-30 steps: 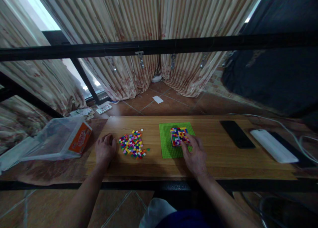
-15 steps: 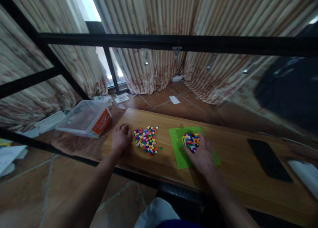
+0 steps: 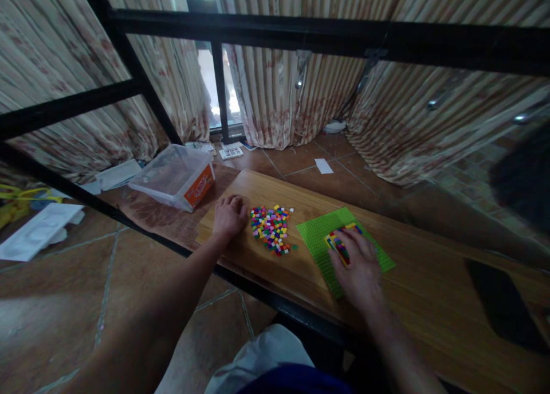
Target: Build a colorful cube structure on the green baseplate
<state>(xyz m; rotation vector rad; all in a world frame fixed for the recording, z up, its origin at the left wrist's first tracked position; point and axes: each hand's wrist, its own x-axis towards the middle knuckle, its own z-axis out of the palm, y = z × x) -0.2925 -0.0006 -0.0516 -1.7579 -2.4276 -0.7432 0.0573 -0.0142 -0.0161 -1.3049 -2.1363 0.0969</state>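
Note:
My right hand (image 3: 358, 262) is closed around a small block of multicoloured toy bricks (image 3: 339, 246), thumb at its near left side and fingers over its top and far side. The brick block sits on a green studded baseplate (image 3: 318, 233), which lies askew on the wooden table (image 3: 275, 291). Part of the block is hidden under my fingers. My left hand (image 3: 230, 215) rests on the table's left end, fingers loosely bent and apart, with nothing seen in it. Just right of it spreads a pile of tiny loose coloured bricks (image 3: 270, 228).
A clear plastic box (image 3: 172, 173) with an orange label stands beyond the table's left end. A dark flat slab (image 3: 502, 302) lies on the table at right. A black metal bar (image 3: 275, 30) crosses above; patterned curtains (image 3: 275, 107) hang behind.
The view has shifted left and tilted. The baseplate has turned anticlockwise with the brick block on it, and my right fingers now cover more of the block. My left hand stays beside the pile.

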